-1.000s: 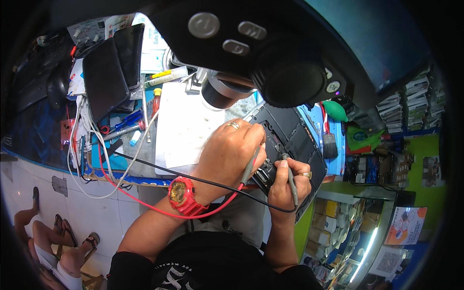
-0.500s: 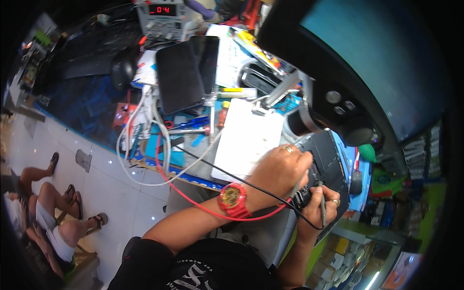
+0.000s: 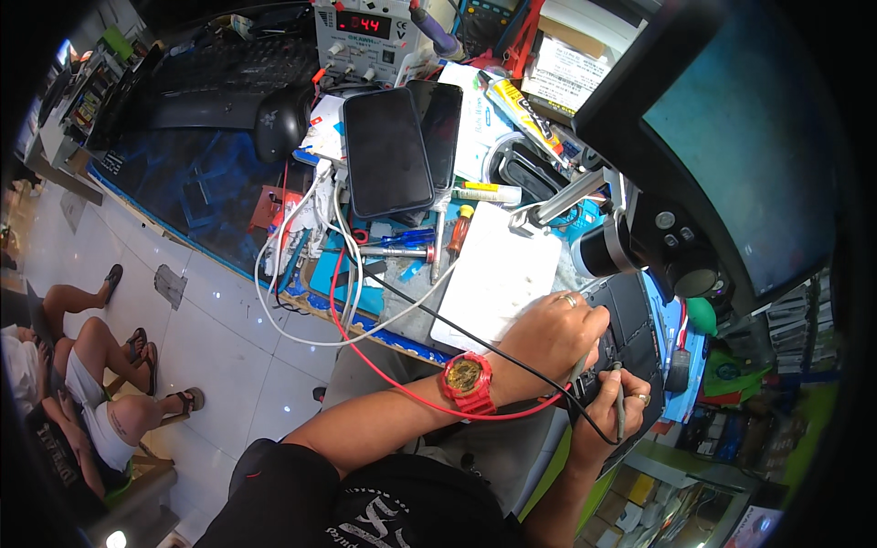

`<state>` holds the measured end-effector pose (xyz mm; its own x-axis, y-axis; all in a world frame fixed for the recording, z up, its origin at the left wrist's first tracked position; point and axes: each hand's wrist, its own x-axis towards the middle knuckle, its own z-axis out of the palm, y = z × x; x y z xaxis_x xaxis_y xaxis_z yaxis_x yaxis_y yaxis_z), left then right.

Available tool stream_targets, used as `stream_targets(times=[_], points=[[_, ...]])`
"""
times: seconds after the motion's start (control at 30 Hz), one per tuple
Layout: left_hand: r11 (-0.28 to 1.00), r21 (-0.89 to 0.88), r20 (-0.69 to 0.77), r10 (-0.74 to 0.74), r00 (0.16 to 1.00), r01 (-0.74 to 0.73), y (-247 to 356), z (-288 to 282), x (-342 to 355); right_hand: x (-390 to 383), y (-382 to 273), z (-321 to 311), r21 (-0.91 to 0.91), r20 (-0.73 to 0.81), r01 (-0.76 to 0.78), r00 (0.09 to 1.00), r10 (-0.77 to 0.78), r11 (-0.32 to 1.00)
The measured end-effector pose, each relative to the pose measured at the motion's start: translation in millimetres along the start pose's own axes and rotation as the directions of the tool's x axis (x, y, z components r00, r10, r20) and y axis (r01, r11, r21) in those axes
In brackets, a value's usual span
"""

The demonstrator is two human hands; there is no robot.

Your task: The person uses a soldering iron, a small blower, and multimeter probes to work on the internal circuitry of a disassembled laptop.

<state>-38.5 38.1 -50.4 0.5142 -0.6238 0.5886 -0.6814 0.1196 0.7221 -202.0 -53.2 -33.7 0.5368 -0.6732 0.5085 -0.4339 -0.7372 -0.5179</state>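
Note:
My left hand (image 3: 548, 338), with a red watch (image 3: 468, 382) at the wrist, is closed around a slim grey probe (image 3: 577, 368). A red wire (image 3: 402, 391) runs to that probe. My right hand (image 3: 603, 416) pinches a second grey probe (image 3: 620, 416), pen-fashion, with a black wire (image 3: 521, 367) at its lower end. Both hands rest over a flat black panelled device (image 3: 630, 315), partly covered by them; its kind is unclear. Where the probe tips touch is too small to tell. A white sheet (image 3: 502, 274) lies left of the device.
A screen on a stand (image 3: 740, 137) overhangs the device. Two dark phones (image 3: 388, 155), a screwdriver (image 3: 461, 228) and white cables (image 3: 274, 301) crowd the bench. Behind stands a power supply (image 3: 365, 50); a mouse (image 3: 281, 123) sits left. Seated people (image 3: 119, 384) are beyond the bench.
The whole view has shifted, so the bench things appear further right and mostly lower. Both hands keep their probes over the black device, with little visible movement.

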Motion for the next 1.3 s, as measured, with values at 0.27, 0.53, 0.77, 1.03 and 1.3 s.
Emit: stream_targets(times=[0.27, 0.53, 0.77, 1.03, 1.3], points=[[1.0, 0.006, 0.004, -0.002, 1.0, 0.002, 0.8, -0.9, 0.0, -0.5, -0.9, 0.2, -0.007, -0.003, 0.023, 1.0, -0.023, 1.0], [1.0, 0.016, 0.007, -0.004, 1.0, 0.004, 2.1, -2.0, 0.1, -0.9, -0.4, 0.6, -0.004, -0.009, 0.052, 0.999, -0.052, 0.999], [1.0, 0.013, 0.008, -0.001, 1.0, 0.001, 1.3, -1.3, 0.0, -0.7, -2.2, 0.9, 0.01, -0.006, 0.026, 1.0, -0.026, 1.0], [1.0, 0.01, 0.004, 0.001, 1.0, -0.001, 1.6, -2.1, 0.1, -0.5, -2.5, 0.5, 0.007, -0.003, 0.024, 1.0, -0.024, 1.0], [1.0, 0.023, 0.0, 0.003, 1.0, -0.003, 1.7, -2.1, 0.3, -0.8, -2.4, -0.2, 0.012, 0.004, 0.005, 1.0, -0.005, 1.0]])
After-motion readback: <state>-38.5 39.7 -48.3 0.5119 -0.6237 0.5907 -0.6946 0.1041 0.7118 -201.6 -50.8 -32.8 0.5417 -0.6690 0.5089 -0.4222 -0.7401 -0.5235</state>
